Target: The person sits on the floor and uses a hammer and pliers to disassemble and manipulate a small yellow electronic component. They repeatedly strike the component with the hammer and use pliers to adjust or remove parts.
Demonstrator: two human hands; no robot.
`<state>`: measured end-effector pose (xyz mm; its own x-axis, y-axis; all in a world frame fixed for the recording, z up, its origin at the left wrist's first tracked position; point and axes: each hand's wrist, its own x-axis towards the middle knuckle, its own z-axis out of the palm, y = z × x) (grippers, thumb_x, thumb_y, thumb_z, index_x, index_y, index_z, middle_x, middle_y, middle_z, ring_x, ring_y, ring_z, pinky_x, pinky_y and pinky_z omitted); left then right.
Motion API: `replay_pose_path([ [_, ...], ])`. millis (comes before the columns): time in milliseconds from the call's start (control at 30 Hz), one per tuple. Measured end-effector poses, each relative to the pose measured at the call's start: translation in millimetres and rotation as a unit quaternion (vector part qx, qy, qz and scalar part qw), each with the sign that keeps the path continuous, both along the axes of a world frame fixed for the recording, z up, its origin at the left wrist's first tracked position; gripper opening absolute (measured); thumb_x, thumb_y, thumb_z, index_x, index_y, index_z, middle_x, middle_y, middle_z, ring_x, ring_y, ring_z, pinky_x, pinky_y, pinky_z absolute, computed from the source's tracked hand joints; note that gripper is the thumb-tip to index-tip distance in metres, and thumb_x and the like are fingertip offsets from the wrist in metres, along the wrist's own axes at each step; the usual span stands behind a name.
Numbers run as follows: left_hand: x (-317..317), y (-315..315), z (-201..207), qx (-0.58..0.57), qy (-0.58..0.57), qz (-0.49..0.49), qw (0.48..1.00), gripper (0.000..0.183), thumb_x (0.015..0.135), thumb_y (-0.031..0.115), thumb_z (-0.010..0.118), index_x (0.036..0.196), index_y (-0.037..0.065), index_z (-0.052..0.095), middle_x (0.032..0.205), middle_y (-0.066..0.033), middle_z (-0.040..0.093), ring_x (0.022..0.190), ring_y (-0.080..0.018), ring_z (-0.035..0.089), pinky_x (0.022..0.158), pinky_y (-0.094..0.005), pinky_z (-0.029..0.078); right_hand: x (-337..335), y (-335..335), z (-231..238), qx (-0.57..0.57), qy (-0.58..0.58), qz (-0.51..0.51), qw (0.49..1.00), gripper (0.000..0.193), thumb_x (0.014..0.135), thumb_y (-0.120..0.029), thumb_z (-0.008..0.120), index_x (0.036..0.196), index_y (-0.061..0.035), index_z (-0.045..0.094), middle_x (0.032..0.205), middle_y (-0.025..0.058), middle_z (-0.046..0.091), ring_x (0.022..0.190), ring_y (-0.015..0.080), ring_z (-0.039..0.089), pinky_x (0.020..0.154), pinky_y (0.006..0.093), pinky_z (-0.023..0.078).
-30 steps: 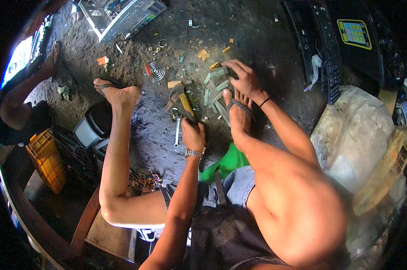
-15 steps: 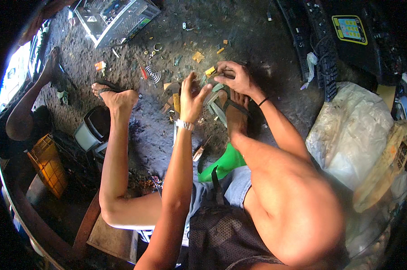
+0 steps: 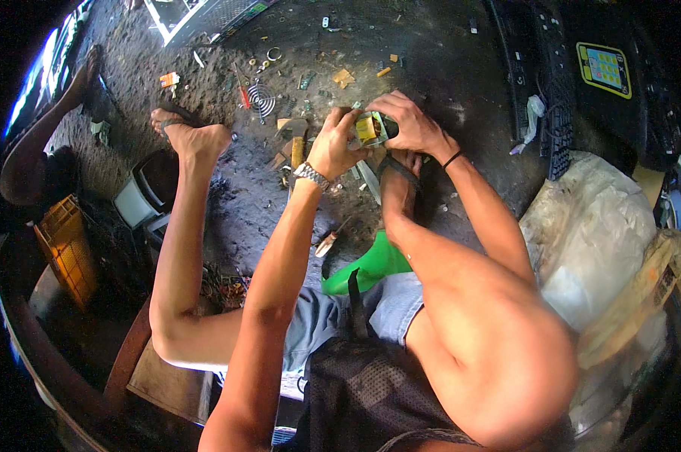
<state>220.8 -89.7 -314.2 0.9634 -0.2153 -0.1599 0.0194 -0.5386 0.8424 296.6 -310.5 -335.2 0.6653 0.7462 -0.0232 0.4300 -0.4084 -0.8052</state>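
Note:
Both my hands grip a small greenish circuit board with a yellow block on it, held just above the ground. My left hand, with a metal watch on the wrist, has its fingers closed on the board's left side. On the right side, my right hand pinches the board, a dark band round that wrist. Its underside and the exact fingertip contact are hidden. Close to my left wrist lies what looks like a hammer with a yellow handle. My right sandalled foot is directly beneath the hands.
A round metal fan guard and small scraps lie beyond my left hand. A metal computer case stands far left. Another person's leg and an orange crate are at left. A whitish sack lies at right, below black keyboards.
My left hand has moved right and closed on the board's left side. The board with the yellow block is now between both hands. The whole view has shifted slightly.

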Motion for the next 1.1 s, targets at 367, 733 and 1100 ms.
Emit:
replay_pose_path([
  [367,-10,-43,-14,0.030,-0.016,0.225,0.974,0.053,0.083,0.013,0.080,0.121,-0.005,0.049,0.107,-0.0248,0.053,0.098,-0.0458,0.057,0.085,-0.0516,0.050,68,31,19,-0.020,-0.145,0.004,0.989,0.061,0.078,0.015,0.057,0.133,-0.0104,0.070,0.137,0.0128,0.067,0.128,0.0333,0.060,0.112,0.0430,0.048],
  [733,-156,3,11,0.241,0.084,0.165,0.953,0.031,0.088,0.019,0.072,0.110,0.003,0.058,0.101,-0.0212,0.064,0.099,-0.0425,0.064,0.084,-0.0529,0.053,-29,-41,-21,-0.034,0.117,-0.334,0.935,0.031,0.095,-0.011,0.073,0.124,-0.0030,0.071,0.118,0.0126,0.075,0.102,0.0255,0.073,0.088,0.0370,0.058],
  [1100,-220,5,-10,0.275,0.322,-0.031,0.905,0.047,0.087,0.026,0.072,0.124,0.002,0.055,0.110,-0.0258,0.071,0.099,-0.0468,0.072,0.086,-0.0509,0.061,-108,-27,5,-0.105,0.059,-0.335,0.934,0.052,0.102,-0.028,0.062,0.147,-0.0033,0.051,0.137,0.0181,0.065,0.117,0.0313,0.066,0.100,0.0449,0.052],
])
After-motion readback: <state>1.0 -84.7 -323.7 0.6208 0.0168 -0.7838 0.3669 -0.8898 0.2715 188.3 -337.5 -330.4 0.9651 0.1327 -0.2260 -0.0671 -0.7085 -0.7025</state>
